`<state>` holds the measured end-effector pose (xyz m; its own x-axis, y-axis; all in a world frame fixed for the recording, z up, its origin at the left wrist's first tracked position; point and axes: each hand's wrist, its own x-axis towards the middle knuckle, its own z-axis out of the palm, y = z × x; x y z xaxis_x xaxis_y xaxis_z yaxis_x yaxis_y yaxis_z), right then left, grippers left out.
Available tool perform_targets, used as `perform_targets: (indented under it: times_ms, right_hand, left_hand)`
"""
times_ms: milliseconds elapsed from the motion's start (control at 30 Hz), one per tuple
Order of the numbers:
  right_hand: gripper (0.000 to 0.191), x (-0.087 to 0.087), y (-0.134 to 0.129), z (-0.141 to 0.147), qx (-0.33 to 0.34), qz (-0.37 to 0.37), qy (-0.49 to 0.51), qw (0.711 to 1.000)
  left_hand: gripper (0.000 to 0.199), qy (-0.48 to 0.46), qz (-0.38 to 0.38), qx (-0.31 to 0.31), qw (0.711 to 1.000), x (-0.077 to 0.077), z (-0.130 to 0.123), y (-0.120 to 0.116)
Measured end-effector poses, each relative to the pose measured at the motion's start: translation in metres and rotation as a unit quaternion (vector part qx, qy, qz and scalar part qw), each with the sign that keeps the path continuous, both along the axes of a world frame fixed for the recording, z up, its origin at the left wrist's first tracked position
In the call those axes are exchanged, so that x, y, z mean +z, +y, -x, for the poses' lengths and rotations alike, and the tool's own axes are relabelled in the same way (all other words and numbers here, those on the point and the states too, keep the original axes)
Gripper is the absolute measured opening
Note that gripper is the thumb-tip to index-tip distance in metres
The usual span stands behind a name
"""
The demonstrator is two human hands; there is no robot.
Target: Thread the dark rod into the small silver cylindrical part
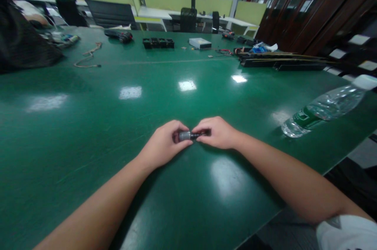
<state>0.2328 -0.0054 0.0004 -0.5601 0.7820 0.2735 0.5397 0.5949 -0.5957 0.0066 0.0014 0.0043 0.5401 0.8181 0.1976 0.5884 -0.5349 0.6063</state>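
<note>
Close above the green tabletop (165,100), my left hand (165,143) is closed around a small grey metal cylinder (185,136). A thin dark shaft (194,136) sticks out of the cylinder to the right. My right hand (219,133) has its thumb and fingers closed about the outer end of that shaft. The fingertips of both hands almost meet. The left fingers hide the cylinder's other end, and its exact kind is too small to tell.
At the right a clear water bottle (324,110) stands, looking tilted. Farther back are black strips (265,61), a silver box (200,43), a black slotted block (158,43), a cord (88,54) and a dark bag (23,41). Chairs (112,12) stand beyond the table.
</note>
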Motion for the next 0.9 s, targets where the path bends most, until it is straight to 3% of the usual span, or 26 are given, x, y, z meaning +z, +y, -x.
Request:
perform_targets:
  times_ms: [900]
  right_hand:
    - [0.018,0.0009,0.0008,-0.0005,-0.008,-0.016,-0.007,1.0]
  left_hand:
    - [0.03,-0.002,0.006,-0.002,1.0,0.0056,-0.0003,-0.0024]
